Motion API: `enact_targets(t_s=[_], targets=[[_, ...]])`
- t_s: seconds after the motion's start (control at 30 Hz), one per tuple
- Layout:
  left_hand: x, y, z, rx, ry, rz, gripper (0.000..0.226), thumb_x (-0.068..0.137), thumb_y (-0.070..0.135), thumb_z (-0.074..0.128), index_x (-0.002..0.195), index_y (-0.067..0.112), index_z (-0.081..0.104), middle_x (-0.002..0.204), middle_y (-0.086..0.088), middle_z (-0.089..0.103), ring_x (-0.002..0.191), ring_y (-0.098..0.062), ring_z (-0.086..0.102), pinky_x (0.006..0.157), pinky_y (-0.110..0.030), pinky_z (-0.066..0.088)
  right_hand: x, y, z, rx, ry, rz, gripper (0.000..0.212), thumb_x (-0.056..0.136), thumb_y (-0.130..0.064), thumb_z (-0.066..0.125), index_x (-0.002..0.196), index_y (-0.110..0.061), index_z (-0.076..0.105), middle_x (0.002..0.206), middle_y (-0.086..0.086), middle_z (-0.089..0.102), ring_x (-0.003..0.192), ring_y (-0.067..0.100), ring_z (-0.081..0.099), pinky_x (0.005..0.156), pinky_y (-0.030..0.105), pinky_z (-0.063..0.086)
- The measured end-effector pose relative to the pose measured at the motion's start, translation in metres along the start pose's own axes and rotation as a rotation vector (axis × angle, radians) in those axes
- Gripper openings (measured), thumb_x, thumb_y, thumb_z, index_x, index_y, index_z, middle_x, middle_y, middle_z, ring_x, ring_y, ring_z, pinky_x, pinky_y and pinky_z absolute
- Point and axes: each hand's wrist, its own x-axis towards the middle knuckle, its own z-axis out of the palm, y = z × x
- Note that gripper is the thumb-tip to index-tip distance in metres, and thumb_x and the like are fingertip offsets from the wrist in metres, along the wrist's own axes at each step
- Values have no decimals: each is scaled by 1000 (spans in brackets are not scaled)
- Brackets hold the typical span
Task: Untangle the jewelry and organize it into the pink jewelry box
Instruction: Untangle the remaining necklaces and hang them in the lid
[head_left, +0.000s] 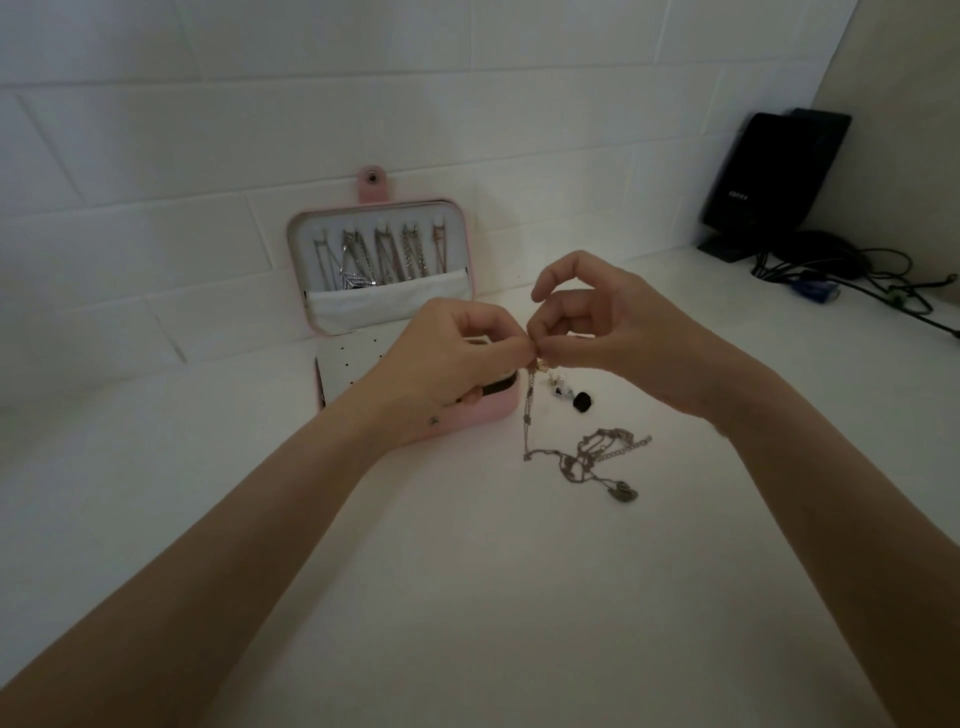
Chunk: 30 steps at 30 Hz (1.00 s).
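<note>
- White tiled wall (156, 156) and a pale countertop (467, 597) framed the dim scene I was working in.
- My left hand (447, 353) and right hand (613, 332) met fingertip to fingertip, each pinching the top end of a thin silver chain necklace (529, 410), probably at its clasp, though that was too small for me to tell.
- I held that end lifted so the chain hung straight down and its snarl stayed low.
- Its lower end trailed into the tangled heap of silver chains with a dark pendant (597, 460) lying on the countertop, so I judged the untangling unfinished.
- Small earrings and a black bead-like piece (569, 396) sat just beside the box, not yet sorted.
- Behind my left hand stood the open pink jewelry box (467, 415); its raised lid (382, 270) leaned near the wall with several chains already hung on hooks.
- A black speaker (769, 176) and cables sat well apart, far right.
</note>
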Motion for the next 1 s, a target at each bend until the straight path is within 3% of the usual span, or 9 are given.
enact_targets(t_s=[0.17, 0.23, 0.37, 0.7, 1.0], targets=[[3, -1, 1, -163, 76, -143, 25, 84, 13, 58, 59, 14, 61, 52, 2, 43, 49, -9, 35, 48, -19, 30, 2, -3, 0, -8, 86, -71, 30, 80, 5, 66, 97, -14, 50, 79, 4, 64, 73, 12, 57, 70, 22, 48], [3, -2, 2, -151, 94, -158, 22, 83, 14, 58, 62, 13, 62, 50, 4, 44, 49, -9, 35, 47, -18, 30, 3, -3, 3, -29, 87, -91, 31, 78, 5, 68, 96, -13, 50, 78, 3, 64, 74, 15, 59, 72, 26, 51], [4, -1, 2, -124, 139, -179, 19, 82, 15, 58, 64, 11, 62, 47, 5, 45, 48, -10, 36, 47, -19, 31, 5, -3, 8, -102, 106, -125, 37, 75, 6, 71, 96, -14, 49, 74, 2, 65, 72, 24, 62, 75, 36, 54], [3, -1, 3, -72, 148, -130, 14, 82, 12, 63, 69, 9, 68, 44, 4, 46, 38, -6, 37, 40, -14, 34, 5, -1, 6, -283, 105, -164, 41, 76, 3, 68, 94, -24, 44, 72, -2, 65, 61, 7, 58, 68, 25, 52], [4, -2, 6, 5, 100, -76, 15, 80, 9, 63, 66, 14, 67, 42, 9, 47, 41, -2, 40, 42, -14, 35, 6, 5, 9, -418, 88, -231, 41, 74, 7, 64, 90, -19, 36, 71, 5, 58, 61, 9, 48, 69, 39, 51]])
